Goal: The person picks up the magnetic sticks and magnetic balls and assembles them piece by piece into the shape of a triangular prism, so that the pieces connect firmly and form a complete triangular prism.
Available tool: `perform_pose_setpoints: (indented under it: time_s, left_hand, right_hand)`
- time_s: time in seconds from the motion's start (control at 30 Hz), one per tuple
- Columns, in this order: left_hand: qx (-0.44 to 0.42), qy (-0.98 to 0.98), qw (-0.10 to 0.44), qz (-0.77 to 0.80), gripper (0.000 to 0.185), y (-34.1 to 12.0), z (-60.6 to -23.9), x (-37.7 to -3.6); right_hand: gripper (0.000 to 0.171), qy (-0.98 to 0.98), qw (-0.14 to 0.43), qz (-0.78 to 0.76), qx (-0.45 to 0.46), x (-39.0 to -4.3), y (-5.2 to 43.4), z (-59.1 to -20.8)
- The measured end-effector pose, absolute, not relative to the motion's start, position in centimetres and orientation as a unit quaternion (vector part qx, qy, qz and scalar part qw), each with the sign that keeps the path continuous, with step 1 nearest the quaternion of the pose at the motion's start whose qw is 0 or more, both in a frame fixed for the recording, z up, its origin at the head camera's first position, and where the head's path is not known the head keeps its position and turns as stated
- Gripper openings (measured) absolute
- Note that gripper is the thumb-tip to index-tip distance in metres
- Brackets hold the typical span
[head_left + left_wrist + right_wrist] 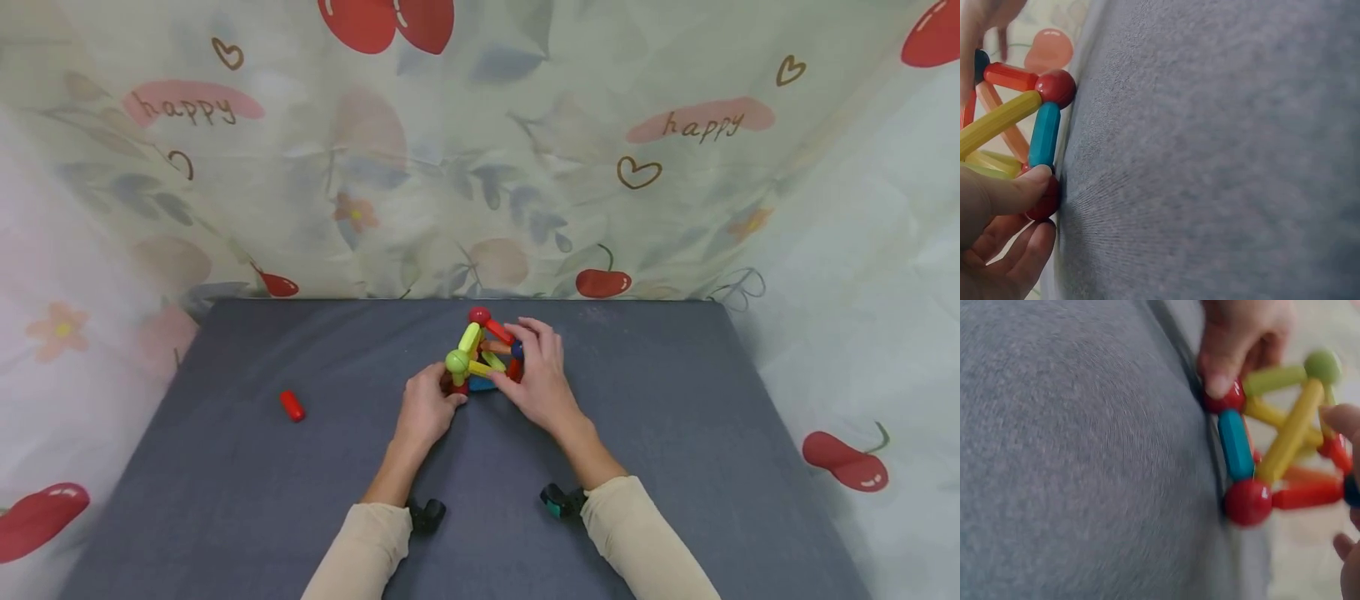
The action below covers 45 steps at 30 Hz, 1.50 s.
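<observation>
Small frame of coloured plastic rods and ball joints (483, 358) sits on the grey cloth-covered bench (675, 433), centre of the head view, just above both hands. Left hand (426, 410) at the structure's lower-left corner: thumb (1013, 192) and fingers pinch the red ball joint (1044, 199) at the base. Right hand (542, 379) on the structure's right side, fingers loosely curled over the red rods there; exact contact is blurred in the right wrist view, so how firmly it grips is unclear. Blue rod (1235, 444) runs along the bench edge of the frame between the pinched red ball and a second red ball (1247, 501); yellow rod (1290, 434) rises diagonally up to the green ball (457, 361). Topmost red ball (478, 316) is at the far side, away from the person. Loose red cylinder piece (292, 406) lies alone at left of the frame, well apart from the structure, long axis slightly diagonal; left hand is the nearer one. No containers in view. Cherry-print curtain (480, 150) behind.
</observation>
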<state>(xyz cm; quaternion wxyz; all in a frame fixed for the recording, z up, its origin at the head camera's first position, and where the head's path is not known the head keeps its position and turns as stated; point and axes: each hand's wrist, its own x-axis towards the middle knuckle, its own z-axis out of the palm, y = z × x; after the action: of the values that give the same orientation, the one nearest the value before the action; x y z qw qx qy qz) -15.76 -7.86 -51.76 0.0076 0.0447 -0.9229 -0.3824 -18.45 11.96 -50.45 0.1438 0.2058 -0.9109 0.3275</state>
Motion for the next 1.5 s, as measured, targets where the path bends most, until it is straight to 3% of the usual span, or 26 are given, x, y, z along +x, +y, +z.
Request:
perform_pose_setpoints:
  time_s: [0.07, 0.2, 0.5, 0.73, 0.87, 1.0, 1.1, 1.2, 1.37, 1.5]
  left_hand:
    - [0.044, -0.923, 0.012, -0.383, 0.035, -8.0, -51.8, -15.9]
    - [0.056, -0.923, 0.019, -0.381, 0.036, -8.2, -51.7, -16.2]
    - [0.053, -0.923, 0.015, -0.38, 0.034, -8.0, -51.4, -16.5]
    - [0.035, -0.92, -0.011, -0.39, 0.044, -9.1, -51.2, -16.0]
    - [0.035, -0.916, -0.013, -0.399, 0.055, -12.1, -50.2, -14.9]
    - [0.059, -0.917, 0.041, -0.391, 0.054, -17.4, -49.0, -13.5]
    - [0.117, -0.916, 0.089, -0.372, 0.052, -21.6, -48.8, -12.6]
    - [0.197, -0.907, 0.099, -0.359, 0.059, -24.7, -49.3, -11.8]
    - [0.257, -0.902, 0.031, -0.346, 0.077, -26.9, -50.8, -11.2]
    - [0.259, -0.907, 0.003, -0.333, 0.069, -26.7, -51.4, -11.3]
  right_hand:
    - [0.068, -0.9, 0.107, 0.386, 0.174, -18.6, 12.6, -50.9]
    - [0.052, -0.898, 0.034, 0.408, 0.161, -19.0, 13.3, -52.3]
    - [0.027, -0.906, 0.071, 0.38, 0.17, -19.0, 13.2, -53.8]
    - [0.026, -0.904, 0.028, 0.399, 0.149, -19.1, 13.1, -54.4]
    - [0.03, -0.899, -0.001, 0.416, 0.133, -19.1, 13.1, -54.6]
    - [0.033, -0.897, -0.001, 0.425, 0.123, -19.0, 13.1, -54.7]
    - [0.032, -0.898, -0.001, 0.423, 0.118, -19.0, 13.2, -54.7]
    - [0.03, -0.9, -0.002, 0.421, 0.115, -18.9, 13.4, -54.6]
    - [0.026, -0.903, -0.004, 0.414, 0.118, -18.7, 13.6, -54.7]
    - [0.027, -0.904, 0.0, 0.412, 0.115, -18.5, 13.6, -54.7]
